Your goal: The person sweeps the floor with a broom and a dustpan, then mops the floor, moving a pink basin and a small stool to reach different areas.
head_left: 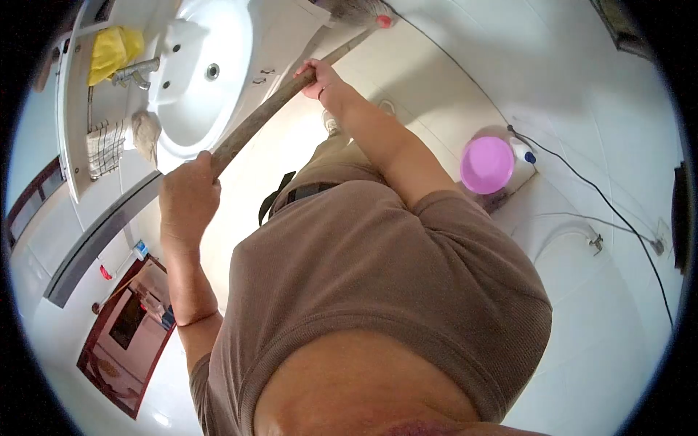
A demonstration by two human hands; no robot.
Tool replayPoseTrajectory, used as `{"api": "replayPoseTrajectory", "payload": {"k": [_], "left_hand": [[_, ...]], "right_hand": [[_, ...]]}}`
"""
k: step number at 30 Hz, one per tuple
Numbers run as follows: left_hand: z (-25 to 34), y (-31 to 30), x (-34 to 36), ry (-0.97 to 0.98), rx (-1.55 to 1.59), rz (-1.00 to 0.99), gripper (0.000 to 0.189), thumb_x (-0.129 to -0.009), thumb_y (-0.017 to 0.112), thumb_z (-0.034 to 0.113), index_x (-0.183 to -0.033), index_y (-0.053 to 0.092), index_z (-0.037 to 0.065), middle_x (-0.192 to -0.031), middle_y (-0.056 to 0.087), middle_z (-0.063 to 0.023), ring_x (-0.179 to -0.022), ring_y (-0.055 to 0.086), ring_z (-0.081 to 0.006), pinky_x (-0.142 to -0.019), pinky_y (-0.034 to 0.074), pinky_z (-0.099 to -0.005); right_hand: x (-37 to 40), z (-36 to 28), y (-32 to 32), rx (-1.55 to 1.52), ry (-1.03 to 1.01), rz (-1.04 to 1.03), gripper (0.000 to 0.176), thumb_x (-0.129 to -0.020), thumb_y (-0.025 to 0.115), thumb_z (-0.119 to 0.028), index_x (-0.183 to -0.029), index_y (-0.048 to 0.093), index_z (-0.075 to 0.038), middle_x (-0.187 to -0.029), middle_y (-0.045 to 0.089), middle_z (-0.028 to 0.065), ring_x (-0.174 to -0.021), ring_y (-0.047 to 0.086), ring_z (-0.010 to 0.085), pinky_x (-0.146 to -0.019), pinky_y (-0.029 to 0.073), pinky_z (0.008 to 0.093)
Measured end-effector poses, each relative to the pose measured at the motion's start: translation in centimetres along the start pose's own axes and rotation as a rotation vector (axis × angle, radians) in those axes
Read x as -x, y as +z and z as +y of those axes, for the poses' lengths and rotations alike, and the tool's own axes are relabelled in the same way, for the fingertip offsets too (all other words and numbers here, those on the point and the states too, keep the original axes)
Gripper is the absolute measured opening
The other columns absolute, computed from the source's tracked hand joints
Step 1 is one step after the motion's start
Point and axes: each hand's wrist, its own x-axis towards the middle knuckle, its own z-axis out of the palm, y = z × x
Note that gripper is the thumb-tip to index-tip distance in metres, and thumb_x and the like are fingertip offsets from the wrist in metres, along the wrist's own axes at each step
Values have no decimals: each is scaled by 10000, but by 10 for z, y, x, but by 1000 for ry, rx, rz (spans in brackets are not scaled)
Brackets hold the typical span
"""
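Observation:
My left hand is wrapped round a long wooden pole, close to the washbasin's near edge. Farther along the same pole, my right hand grips it with closed fingers. The pole slants from the left hand up to the top of the view, where a red piece and a greyish stringy bundle show at its far end. A white washbasin lies just left of the pole. Past my left hand, a dark grey bar runs toward the lower left.
A yellow cloth hangs by the tap, above a wire basket. On the right, a pink basin and a white bottle with a blue cap stand near the wall. A black cable crosses there, near a wall tap.

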Motion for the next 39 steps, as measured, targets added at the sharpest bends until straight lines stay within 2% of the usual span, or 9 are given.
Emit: {"api": "replayPoseTrajectory", "payload": {"k": [5,16,21,26,27,30,34,36,39], "left_hand": [[2,-7,-16,146,-34,-17,119,-753,610,112,-811,552,27,-673,609,-127,-630,623,-250,-609,493,-360],[55,13,-72,450,61,50,67,-727,562,75,-768,554,23,-662,588,-152,-651,601,-305,-635,470,-405],[83,44,-95,516,82,56,78,-724,537,67,-764,581,16,-674,600,-159,-670,608,-311,-642,476,-403],[83,51,-90,471,176,-83,123,-734,517,91,-826,578,39,-698,605,-158,-698,609,-317,-649,466,-426],[76,58,-86,462,180,-85,123,-734,517,91,-826,578,39,-698,605,-158,-698,609,-317,-649,466,-426],[45,81,-65,333,185,-65,123,-724,534,96,-821,581,37,-694,605,-157,-694,610,-306,-648,461,-422],[-1,96,-31,178,223,-41,135,-735,549,111,-849,592,53,-689,611,-139,-696,613,-291,-651,462,-400],[-19,104,-13,93,258,-73,125,-745,539,100,-848,596,58,-693,618,-131,-710,616,-284,-659,464,-384],[-38,124,19,-48,290,-138,168,-744,555,145,-884,595,61,-701,623,-133,-693,617,-287,-659,469,-387]], "right_hand": [[23,-23,-39,-89,-49,18,156,-822,513,-94,-714,421,-29,-594,451,89,-560,478,231,-571,470,348],[52,-104,-142,-327,-189,25,171,-792,514,-137,-670,409,-79,-542,463,52,-491,480,227,-514,440,358],[44,-145,-209,-161,-196,114,191,-804,506,-185,-661,437,-80,-578,474,36,-524,485,197,-608,467,337],[86,-124,-175,206,-416,472,206,-826,428,-212,-647,425,-111,-558,461,15,-428,394,164,-404,419,280],[59,-138,-198,-56,-249,360,207,-818,408,-191,-626,370,-126,-539,425,1,-356,322,131,-274,295,262],[-4,-132,-241,30,-108,333,217,-810,411,-176,-616,325,-133,-522,376,-7,-320,274,101,-242,224,236],[18,-38,-178,159,-276,-136,130,-843,399,-138,-813,478,-39,-681,501,69,-563,491,177,-465,415,281],[5,-10,-135,123,-178,494,56,-844,417,-82,-824,450,-41,-701,492,62,-563,484,169,-477,422,260],[5,35,-103,157,-62,542,41,-860,420,-72,-845,439,-40,-694,484,69,-557,482,179,-492,440,273]]}}
